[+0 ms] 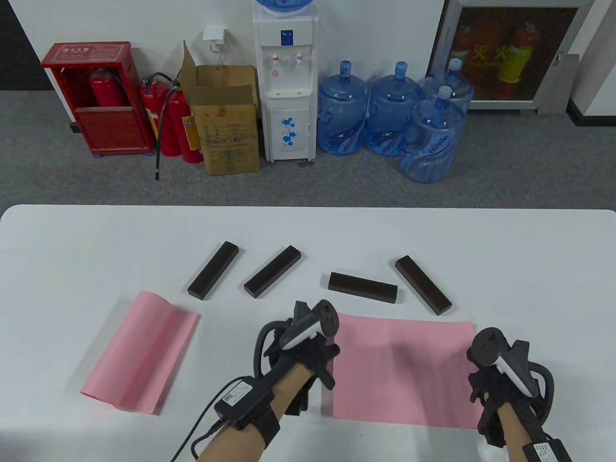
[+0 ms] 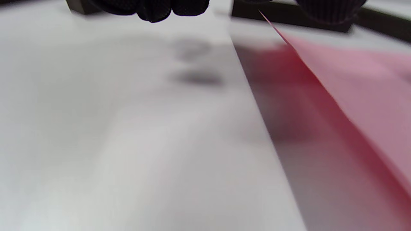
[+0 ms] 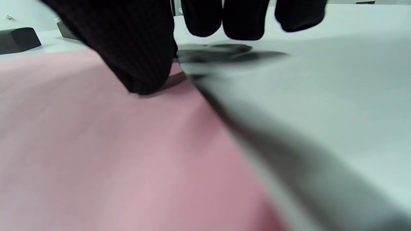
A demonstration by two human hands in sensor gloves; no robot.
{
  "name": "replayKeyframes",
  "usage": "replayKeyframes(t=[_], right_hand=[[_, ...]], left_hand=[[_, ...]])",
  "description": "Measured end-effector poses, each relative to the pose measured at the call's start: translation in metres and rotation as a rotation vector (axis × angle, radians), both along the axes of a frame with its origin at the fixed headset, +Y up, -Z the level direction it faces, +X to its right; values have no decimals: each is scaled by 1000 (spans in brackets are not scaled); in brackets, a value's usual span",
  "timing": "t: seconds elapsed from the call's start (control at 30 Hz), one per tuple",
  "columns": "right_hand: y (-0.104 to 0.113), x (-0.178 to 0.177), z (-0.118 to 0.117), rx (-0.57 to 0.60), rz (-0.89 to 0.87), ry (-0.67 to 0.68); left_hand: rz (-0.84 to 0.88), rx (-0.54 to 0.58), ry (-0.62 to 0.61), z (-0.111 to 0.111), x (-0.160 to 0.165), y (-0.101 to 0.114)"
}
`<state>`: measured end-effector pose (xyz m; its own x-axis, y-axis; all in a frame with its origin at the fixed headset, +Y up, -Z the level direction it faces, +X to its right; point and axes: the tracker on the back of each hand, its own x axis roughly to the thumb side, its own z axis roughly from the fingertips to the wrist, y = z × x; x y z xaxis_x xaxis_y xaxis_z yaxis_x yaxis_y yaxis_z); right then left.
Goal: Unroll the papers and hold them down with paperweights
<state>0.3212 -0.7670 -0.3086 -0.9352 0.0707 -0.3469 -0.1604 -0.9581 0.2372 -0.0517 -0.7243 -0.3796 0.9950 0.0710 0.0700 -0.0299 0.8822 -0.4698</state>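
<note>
Presently the flat pink paper sheet (image 1: 404, 368) is spread on the white table (image 1: 96, 240), held at its side edges — left hand (image 1: 301, 358) at the left edge, right hand (image 1: 495, 380) at the right. A risk is judged: if either edge is released to fetch a dark wooden bar paperweight (image 1: 363, 288), curl-back is likely. From the left wrist view the left edge is seen lifted; the right wrist view shows the thumb (image 3: 141, 57) pressed on paper. Neither grip can be told fully.

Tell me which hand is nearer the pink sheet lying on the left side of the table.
Left. The left hand lies right of that pink sheet; the right hand is farther right, beyond the other sheet.
</note>
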Motion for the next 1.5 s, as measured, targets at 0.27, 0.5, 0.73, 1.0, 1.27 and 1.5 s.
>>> replayKeyframes(t=[0.27, 0.5, 0.73, 1.0, 1.27, 1.5], right_hand=[[-1, 1, 0, 6, -21, 2], [0, 3, -1, 1, -38, -1], [0, 4, -1, 1, -39, 1], [0, 4, -2, 1, -37, 3], [0, 5, -2, 3, -35, 3], [-1, 4, -2, 7, -29, 6]], left_hand=[[-57, 113, 231, -91, -46, 20], [-214, 131, 232, -126, -52, -15], [-328, 124, 179, -143, -45, -38], [-320, 238, 86, -136, -46, -33], [-17, 324, 58, -90, -54, 20], [285, 346, 98, -22, -37, 61]])
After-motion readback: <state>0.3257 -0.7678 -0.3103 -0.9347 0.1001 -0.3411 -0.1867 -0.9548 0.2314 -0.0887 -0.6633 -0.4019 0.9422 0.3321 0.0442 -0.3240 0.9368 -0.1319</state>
